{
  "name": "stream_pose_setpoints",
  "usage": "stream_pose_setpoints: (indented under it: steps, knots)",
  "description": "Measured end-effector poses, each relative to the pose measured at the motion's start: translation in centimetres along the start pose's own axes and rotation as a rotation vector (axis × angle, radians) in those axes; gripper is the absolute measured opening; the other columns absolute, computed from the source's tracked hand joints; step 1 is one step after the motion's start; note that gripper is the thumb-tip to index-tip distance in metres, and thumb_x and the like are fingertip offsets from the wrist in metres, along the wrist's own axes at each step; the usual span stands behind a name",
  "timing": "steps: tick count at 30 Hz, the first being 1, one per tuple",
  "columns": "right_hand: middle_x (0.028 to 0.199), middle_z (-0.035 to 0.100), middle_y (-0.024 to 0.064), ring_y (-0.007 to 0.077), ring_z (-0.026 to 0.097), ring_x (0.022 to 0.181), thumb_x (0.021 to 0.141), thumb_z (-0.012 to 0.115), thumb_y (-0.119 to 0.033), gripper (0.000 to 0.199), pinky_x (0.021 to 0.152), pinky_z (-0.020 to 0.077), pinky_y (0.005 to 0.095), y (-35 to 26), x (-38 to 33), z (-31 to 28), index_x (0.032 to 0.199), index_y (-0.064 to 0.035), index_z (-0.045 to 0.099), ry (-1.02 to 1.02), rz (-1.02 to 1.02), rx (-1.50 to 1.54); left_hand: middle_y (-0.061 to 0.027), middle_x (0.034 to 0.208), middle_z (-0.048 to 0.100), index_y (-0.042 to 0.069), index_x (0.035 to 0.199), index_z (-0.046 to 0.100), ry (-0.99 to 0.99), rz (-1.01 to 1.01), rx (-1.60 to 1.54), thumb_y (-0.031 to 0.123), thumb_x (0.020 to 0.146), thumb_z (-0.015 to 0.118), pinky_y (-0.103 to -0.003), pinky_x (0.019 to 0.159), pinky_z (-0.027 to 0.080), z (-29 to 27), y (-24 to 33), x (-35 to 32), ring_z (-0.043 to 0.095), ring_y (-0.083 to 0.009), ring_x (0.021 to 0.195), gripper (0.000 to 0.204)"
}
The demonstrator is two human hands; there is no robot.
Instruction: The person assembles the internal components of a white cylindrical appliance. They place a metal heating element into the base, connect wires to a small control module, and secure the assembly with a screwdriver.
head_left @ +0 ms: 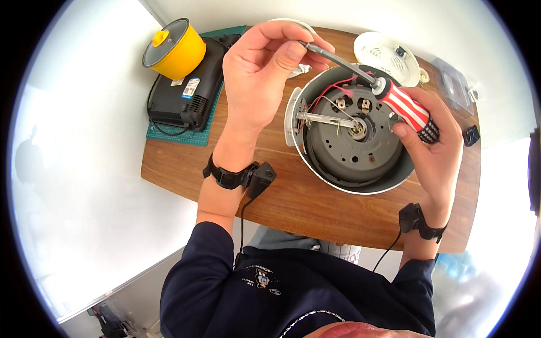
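Note:
A screwdriver [407,106] with a red-and-white striped handle and a dark patterned butt end is held slanting above the cooker. My right hand [438,135] is wrapped around its handle. At the far end of the metal shaft, the thumb and fingers of my left hand [259,73] pinch the tip. Below them sits a round electric cooker body [360,190], its grey inner metal plate [338,147] exposed. Red and pale wires [329,90] run along its upper left inside, and a metal strip [327,119] reaches from the left wall to the centre. The screwdriver touches no part of the cooker that I can make out.
A yellow pot [183,59] with a lid rests on a black appliance [177,104] over a green cutting mat [211,119] at the left. Behind the cooker is a white vented cover [377,50]. A clear plastic box [453,84] and a small black part [471,135] lie right.

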State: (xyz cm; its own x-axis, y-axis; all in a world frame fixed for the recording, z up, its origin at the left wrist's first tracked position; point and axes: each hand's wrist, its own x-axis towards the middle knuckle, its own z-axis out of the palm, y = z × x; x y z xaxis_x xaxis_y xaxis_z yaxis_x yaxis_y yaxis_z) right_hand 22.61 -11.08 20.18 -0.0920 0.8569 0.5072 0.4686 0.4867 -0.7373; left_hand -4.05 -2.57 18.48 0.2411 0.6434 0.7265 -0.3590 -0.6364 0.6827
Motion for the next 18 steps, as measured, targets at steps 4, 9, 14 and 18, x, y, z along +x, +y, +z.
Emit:
stream_pose_setpoints:
  steps: [4, 9, 14, 18]
  knots:
    - [0.101, 0.073, 0.0061, 0.0145, 0.068, 0.093, 0.086, 0.082, -0.018, 0.038, 0.087, 0.0537, 0.0298, 0.2, -0.1, 0.3, 0.118, -0.0014, 0.07, -0.032, 0.041, 0.112, -0.0206, 0.111, 0.072, 0.0, 0.122, 0.063, 0.007, 0.039, -0.015, 0.012, 0.107, 0.056, -0.038, 0.087, 0.06, 0.0, 0.0, -0.2, 0.07, -0.0247, 0.097, 0.019]
    - [0.103, 0.074, 0.0045, 0.011, 0.067, 0.094, 0.089, 0.082, -0.02, 0.039, 0.086, 0.0544, 0.0273, 0.4, -0.3, 0.0, 0.12, -0.0014, 0.07, -0.054, 0.042, 0.202, -0.0211, 0.115, 0.071, -0.001, 0.128, 0.061, 0.0, 0.026, -0.039, 0.015, 0.108, 0.056, -0.038, 0.089, 0.059, -1.2, -0.2, -0.9, 0.07, -0.0246, 0.1, 0.026]
    - [0.103, 0.074, 0.0037, 0.0091, 0.066, 0.095, 0.089, 0.082, -0.018, 0.039, 0.085, 0.054, 0.0259, 0.9, -0.4, -0.3, 0.122, -0.002, 0.07, -0.02, 0.096, 0.227, -0.0192, 0.12, 0.071, -0.001, 0.132, 0.061, 0.095, -0.156, 0.16, 0.015, 0.108, 0.055, -0.038, 0.095, 0.057, -1.0, 0.5, -0.9, 0.07, -0.0239, 0.108, 0.03]
    - [0.103, 0.074, 0.0047, 0.0091, 0.067, 0.093, 0.089, 0.082, -0.018, 0.038, 0.085, 0.054, 0.0262, 1.2, -0.1, 0.0, 0.121, -0.0026, 0.07, 0.016, 0.12, 0.188, -0.0152, 0.128, 0.07, 0.001, 0.136, 0.059, 0.142, -0.415, 0.386, 0.014, 0.107, 0.053, -0.037, 0.103, 0.05, -3.5, -1.0, -3.9, 0.064, -0.0217, 0.12, 0.032]
